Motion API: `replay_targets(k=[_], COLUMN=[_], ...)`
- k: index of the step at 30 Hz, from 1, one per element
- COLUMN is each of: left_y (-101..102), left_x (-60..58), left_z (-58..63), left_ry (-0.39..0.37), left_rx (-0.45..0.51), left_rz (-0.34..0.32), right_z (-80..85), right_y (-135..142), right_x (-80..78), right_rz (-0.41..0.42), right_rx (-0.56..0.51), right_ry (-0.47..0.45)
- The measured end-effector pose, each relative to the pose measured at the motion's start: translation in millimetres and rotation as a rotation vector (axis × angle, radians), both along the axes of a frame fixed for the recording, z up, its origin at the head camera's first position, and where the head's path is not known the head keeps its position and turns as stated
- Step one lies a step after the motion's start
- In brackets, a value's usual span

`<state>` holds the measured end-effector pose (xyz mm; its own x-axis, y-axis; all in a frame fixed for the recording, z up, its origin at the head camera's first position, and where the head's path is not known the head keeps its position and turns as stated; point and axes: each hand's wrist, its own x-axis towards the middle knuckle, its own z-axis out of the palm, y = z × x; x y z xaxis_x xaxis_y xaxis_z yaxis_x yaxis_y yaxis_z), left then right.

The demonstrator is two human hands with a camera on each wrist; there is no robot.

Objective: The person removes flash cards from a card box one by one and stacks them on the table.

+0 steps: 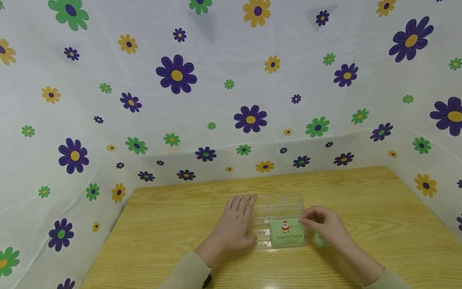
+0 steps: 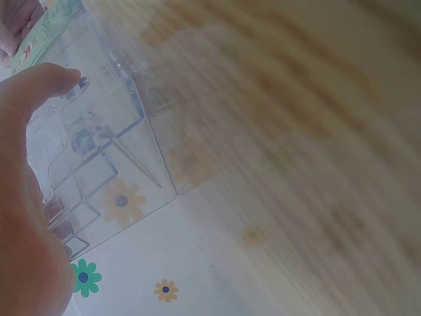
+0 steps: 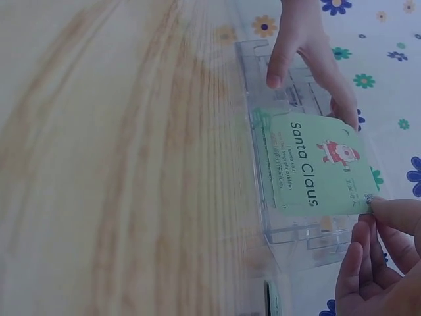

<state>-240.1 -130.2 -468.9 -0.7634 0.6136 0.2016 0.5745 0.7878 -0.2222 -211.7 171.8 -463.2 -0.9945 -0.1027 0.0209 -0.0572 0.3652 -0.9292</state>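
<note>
A clear plastic card holder (image 1: pixel 286 209) with several stepped slots sits on the table. My left hand (image 1: pixel 236 220) grips its left side, thumb (image 2: pixel 58 80) at the front and fingers over the back. Between thumb and fingertips, my right hand (image 1: pixel 326 224) pinches the upper right corner of a green Santa Claus card (image 3: pixel 316 164). The card stands at the front right of the holder; whether its lower edge is fully inside a slot I cannot tell. Another green card (image 1: pixel 322 239) lies right of the holder, partly hidden by the right hand.
A wooden table (image 1: pixel 173 224) with light grain lies beneath everything. Behind it and at both sides hangs a white sheet (image 1: pixel 213 100) printed with purple, green and yellow flowers.
</note>
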Motion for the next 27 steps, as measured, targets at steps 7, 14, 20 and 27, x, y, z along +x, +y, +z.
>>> replay_targets(k=[7, 14, 20, 27], left_y=[-0.3, 0.0, 0.6, 0.6], left_x=[0.2, 0.1, -0.2, 0.9], left_z=[1.1, 0.9, -0.1, 1.6], left_ry=[-0.012, -0.048, -0.047, -0.041], left_rx=[0.006, 0.006, 0.009, 0.008], left_rz=[0.003, 0.019, 0.018, 0.015], right_z=[1.8, 2.6, 3.7, 8.2], right_y=[1.1, 2.6, 3.7, 6.1], right_x=[-0.2, -0.6, -0.7, -1.1], right_rz=[-0.004, -0.009, -0.008, -0.018], right_rx=[-0.009, -0.013, -0.018, -0.03], right_ry=[0.007, 0.023, 0.043, 0.062])
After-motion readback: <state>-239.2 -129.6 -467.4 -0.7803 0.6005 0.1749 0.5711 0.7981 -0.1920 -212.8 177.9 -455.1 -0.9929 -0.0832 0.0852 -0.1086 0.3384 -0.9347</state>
